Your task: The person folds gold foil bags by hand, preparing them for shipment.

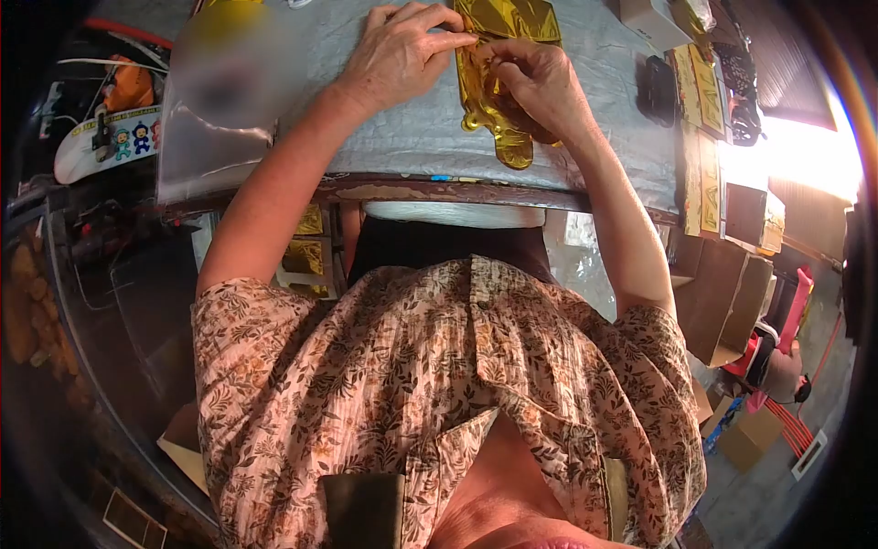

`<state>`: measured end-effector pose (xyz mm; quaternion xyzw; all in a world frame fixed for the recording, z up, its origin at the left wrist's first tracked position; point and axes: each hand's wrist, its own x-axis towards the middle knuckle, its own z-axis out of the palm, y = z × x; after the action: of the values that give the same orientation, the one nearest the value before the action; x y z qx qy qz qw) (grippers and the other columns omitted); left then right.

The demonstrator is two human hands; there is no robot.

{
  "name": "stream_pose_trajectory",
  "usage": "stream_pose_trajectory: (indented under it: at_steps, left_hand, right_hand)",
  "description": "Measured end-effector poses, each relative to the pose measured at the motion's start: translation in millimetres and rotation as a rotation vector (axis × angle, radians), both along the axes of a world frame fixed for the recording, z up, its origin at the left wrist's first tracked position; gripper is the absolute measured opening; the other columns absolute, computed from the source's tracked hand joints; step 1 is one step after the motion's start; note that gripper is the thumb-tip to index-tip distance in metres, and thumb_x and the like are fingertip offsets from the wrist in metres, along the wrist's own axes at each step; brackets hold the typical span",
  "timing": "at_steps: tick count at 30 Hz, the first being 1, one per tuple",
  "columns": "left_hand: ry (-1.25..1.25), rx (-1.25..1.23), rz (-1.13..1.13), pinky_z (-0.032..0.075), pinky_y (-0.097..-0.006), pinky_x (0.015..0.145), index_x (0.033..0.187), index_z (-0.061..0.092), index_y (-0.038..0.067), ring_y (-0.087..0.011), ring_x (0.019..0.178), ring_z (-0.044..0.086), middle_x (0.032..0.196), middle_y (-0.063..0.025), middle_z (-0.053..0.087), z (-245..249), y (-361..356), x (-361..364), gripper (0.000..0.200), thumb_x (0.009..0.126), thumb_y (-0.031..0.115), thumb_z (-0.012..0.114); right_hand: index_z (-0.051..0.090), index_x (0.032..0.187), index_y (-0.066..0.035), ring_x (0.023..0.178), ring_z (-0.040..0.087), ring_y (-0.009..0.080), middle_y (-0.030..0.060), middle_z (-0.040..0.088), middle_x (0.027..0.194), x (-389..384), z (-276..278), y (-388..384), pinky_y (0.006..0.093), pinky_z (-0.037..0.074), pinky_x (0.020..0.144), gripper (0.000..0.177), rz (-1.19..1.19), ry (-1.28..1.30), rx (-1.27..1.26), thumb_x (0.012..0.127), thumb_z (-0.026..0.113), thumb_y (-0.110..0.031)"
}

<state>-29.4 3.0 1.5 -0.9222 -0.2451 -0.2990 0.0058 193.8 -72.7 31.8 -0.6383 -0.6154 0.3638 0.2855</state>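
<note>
A flat, uninflated gold foil balloon [512, 146] with rounded lobes lies creased on the pale covered table [384, 146]. My left hand [407, 50] comes in from the left, its fingers bent and fingertips pinched at the foil's upper left edge. From the other side my right hand [541, 84] has thumb and index finger pressed together on the foil, close by the left fingertips. Part of the balloon is hidden beneath my right hand. Beyond both hands, a smooth folded stretch of gold foil [517, 16] reaches the top of the view.
Clear plastic [215, 156] covers the table's left end. A black object [656, 90] and a white box [654, 23] sit at the right. Yellow printed cartons [700, 146] line the right edge, with open cardboard boxes [722, 293] below. Gold packets [304, 256] show under the table.
</note>
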Motion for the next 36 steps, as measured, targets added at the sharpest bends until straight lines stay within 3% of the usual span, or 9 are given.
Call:
stream_pose_trajectory:
  at_steps: [3, 7, 9, 16, 28, 36]
  left_hand:
    - [0.030, 0.000, 0.018, 0.041, -0.0395, 0.096, 0.119, 0.078, 0.019, -0.0179, 0.110, 0.064, 0.121, 0.0037, 0.068, 0.3, -0.3, 0.6, 0.028, 0.095, 0.011, 0.068]
    - [0.013, 0.006, 0.026, 0.042, -0.0398, 0.095, 0.119, 0.078, 0.018, -0.0188, 0.110, 0.064, 0.121, 0.0031, 0.067, 1.5, -3.6, 1.0, 0.028, 0.094, 0.010, 0.067]
    - [-0.002, -0.055, 0.022, 0.042, -0.0400, 0.094, 0.119, 0.078, 0.018, -0.0189, 0.109, 0.065, 0.121, 0.0027, 0.067, 3.3, -4.8, 1.5, 0.028, 0.094, 0.010, 0.067]
    - [-0.002, -0.050, 0.013, 0.043, -0.0396, 0.093, 0.122, 0.077, 0.019, -0.0192, 0.108, 0.065, 0.120, 0.0021, 0.068, 1.9, -3.8, 1.1, 0.030, 0.095, 0.011, 0.067]
    - [0.007, -0.054, 0.008, 0.044, -0.0412, 0.092, 0.124, 0.076, 0.020, -0.0211, 0.110, 0.065, 0.122, 0.0011, 0.067, 2.4, -4.7, 0.6, 0.032, 0.094, 0.011, 0.067]
    - [0.019, -0.041, 0.015, 0.045, -0.0412, 0.091, 0.125, 0.076, 0.021, -0.0219, 0.111, 0.065, 0.123, 0.0011, 0.068, 3.2, -4.6, 0.3, 0.033, 0.094, 0.012, 0.068]
  right_hand:
    - [0.075, 0.126, -0.012, 0.081, 0.066, 0.0122, 0.0041, 0.073, 0.096, 2.2, -3.0, -1.4, 0.0294, 0.056, 0.081, 0.037, 0.069, -0.010, 0.179, 0.094, 0.059, -0.005]
    - [0.076, 0.126, -0.014, 0.083, 0.065, 0.0132, 0.0049, 0.070, 0.095, 3.1, 0.3, -3.2, 0.0299, 0.055, 0.083, 0.039, 0.088, 0.060, 0.122, 0.093, 0.057, -0.002]
    - [0.077, 0.126, -0.015, 0.083, 0.064, 0.0129, 0.0052, 0.068, 0.091, 7.0, -6.8, -0.2, 0.0302, 0.054, 0.083, 0.041, 0.175, 0.070, 0.245, 0.093, 0.056, -0.001]
    - [0.078, 0.120, -0.011, 0.080, 0.063, 0.0124, 0.0056, 0.065, 0.086, 10.5, -14.9, 1.1, 0.0313, 0.055, 0.082, 0.039, 0.188, 0.021, 0.281, 0.092, 0.055, 0.000]
    - [0.078, 0.121, -0.009, 0.085, 0.065, 0.0191, 0.0064, 0.060, 0.093, 8.4, -9.1, -4.8, 0.0335, 0.054, 0.081, 0.040, 0.294, -0.165, 0.402, 0.089, 0.060, 0.007]
    - [0.073, 0.129, -0.009, 0.093, 0.066, 0.0245, 0.0093, 0.060, 0.105, 4.7, 3.0, -19.4, 0.0361, 0.053, 0.086, 0.047, 0.359, -0.226, 0.382, 0.087, 0.062, 0.009]
